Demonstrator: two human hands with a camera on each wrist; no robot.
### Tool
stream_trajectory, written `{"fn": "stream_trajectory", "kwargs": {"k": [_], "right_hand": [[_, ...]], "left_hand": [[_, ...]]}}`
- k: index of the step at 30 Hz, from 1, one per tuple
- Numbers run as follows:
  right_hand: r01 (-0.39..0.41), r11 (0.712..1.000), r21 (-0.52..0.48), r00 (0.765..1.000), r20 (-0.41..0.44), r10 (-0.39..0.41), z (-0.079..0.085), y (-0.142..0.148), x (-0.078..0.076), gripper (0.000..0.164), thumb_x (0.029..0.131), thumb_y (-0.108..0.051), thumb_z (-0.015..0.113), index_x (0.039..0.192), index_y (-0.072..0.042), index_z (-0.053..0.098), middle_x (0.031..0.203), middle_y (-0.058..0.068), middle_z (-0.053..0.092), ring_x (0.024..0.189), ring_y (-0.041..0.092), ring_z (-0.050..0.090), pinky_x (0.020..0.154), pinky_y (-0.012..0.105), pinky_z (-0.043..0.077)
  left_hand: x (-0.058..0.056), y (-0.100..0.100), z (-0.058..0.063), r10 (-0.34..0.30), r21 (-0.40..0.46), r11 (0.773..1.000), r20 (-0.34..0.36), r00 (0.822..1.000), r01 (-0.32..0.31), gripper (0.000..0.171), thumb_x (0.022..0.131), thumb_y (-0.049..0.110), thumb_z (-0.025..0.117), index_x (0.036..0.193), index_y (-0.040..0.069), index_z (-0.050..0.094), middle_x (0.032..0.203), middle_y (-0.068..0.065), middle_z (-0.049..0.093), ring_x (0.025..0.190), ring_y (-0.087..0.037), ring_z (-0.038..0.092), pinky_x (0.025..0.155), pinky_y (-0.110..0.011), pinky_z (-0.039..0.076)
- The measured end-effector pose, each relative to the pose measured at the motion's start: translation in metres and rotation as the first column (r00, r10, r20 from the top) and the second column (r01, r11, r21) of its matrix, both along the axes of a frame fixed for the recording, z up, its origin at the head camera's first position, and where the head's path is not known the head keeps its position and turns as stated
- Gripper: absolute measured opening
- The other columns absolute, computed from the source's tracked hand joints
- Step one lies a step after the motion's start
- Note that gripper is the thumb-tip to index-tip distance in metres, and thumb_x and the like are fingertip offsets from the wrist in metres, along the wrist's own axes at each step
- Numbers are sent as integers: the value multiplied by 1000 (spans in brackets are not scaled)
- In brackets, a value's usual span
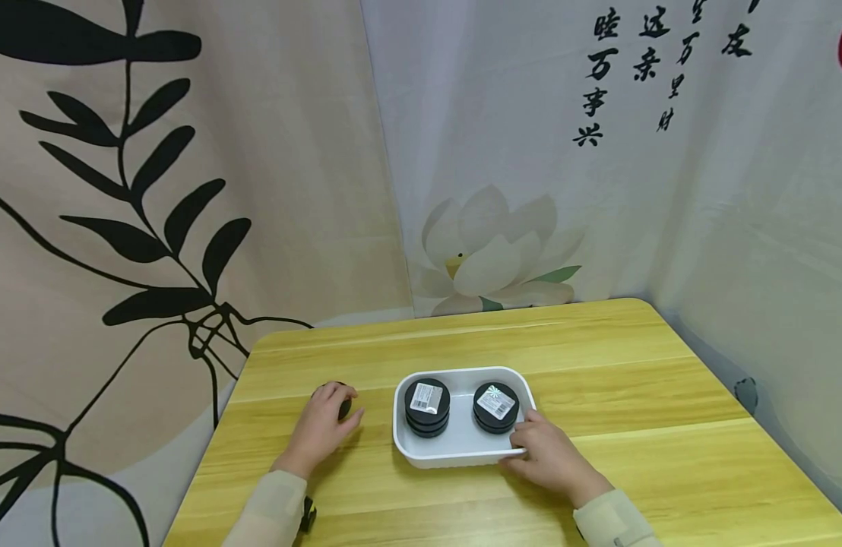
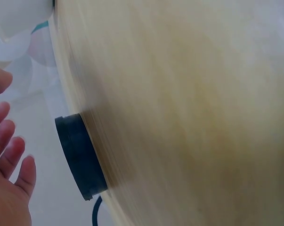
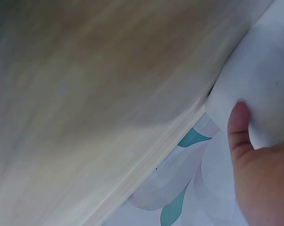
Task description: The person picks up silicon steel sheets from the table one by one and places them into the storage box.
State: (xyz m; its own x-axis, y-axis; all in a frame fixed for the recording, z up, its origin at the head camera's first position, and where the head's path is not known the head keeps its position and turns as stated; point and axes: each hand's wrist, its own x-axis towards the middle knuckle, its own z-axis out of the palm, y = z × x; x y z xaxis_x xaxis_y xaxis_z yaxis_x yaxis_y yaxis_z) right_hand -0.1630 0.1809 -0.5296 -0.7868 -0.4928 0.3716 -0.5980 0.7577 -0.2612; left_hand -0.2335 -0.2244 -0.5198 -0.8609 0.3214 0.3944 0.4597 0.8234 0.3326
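Observation:
My left hand (image 1: 323,427) hovers over the left part of the table, its fingers spread and relaxed. A black round flat container (image 2: 80,157) lies on the table close to these fingers (image 2: 11,150), with a gap between them in the left wrist view; the hand hides most of it in the head view. With my right hand (image 1: 551,460) I grip the near right corner of a white tray (image 1: 455,461), thumb against its outer wall. Inside stand two stacks of similar black containers, a left stack (image 1: 421,422) and a right stack (image 1: 495,420), with white barcode labels on top.
The yellow wood-grain table (image 1: 421,509) has rounded far corners. Behind it hang printed curtains (image 1: 311,152) with dark leaves, a lotus and black writing. A dark band with a yellow mark (image 1: 308,515) sits by the left sleeve.

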Motion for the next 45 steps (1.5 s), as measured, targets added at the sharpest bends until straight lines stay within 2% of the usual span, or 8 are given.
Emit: {"fn": "stream_trajectory", "kwargs": {"k": [10, 17, 26, 35, 41, 45], "right_hand": [[4, 1000, -5, 1000, 1, -4, -3, 0, -1, 27, 66, -39, 78, 59, -28, 54, 68, -20, 45, 77, 8, 39, 64, 25, 37], [12, 1000, -4, 999, 36, -11, -3, 0, -1, 24, 68, -41, 77, 61, -27, 57, 70, -20, 47, 80, 9, 40, 67, 27, 38], [5, 1000, -5, 1000, 6, -5, -2, -1, -1, 27, 66, -39, 78, 60, -27, 55, 68, -20, 45, 77, 8, 39, 65, 26, 37], [5, 1000, 4, 1000, 9, -5, -1, 0, 1, 29, 66, -39, 78, 59, -28, 53, 68, -19, 45, 77, 9, 39, 65, 26, 38], [8, 1000, 2, 1000, -9, -8, -2, 0, -1, 27, 65, -39, 78, 60, -28, 54, 68, -21, 44, 77, 8, 40, 65, 25, 38], [7, 1000, 6, 1000, 13, -8, -1, 0, -1, 27, 66, -39, 78, 60, -28, 54, 68, -19, 45, 77, 9, 40, 65, 26, 38]], "left_hand": [[-3, -8, -4, 42, -4, 999, 4, 999, -42, 37, 82, 35, 67, 110, 13, 59, 108, -4, 52, 104, -25, 43, 82, -46, 39], [-5, -12, -5, 85, -12, 996, 7, 996, -85, 42, 81, 40, 66, 113, 14, 58, 111, -4, 49, 109, -28, 39, 86, -49, 34], [-6, -16, -6, 126, -50, 991, 11, 992, -125, 53, 80, 42, 67, 120, 10, 54, 115, -9, 47, 111, -33, 38, 92, -50, 28], [-4, -16, -8, 173, -81, 982, 55, 983, -168, 62, 80, 47, 65, 127, 11, 48, 121, -12, 43, 115, -35, 34, 91, -53, 27], [-6, -19, -9, 186, -88, 980, 77, 980, -179, 67, 79, 46, 66, 131, 11, 45, 126, -15, 39, 118, -37, 31, 92, -55, 24], [-7, -21, -10, 194, -102, 978, 103, 976, -184, 71, 78, 47, 67, 134, 12, 41, 130, -16, 35, 120, -38, 28, 93, -56, 23]]}}
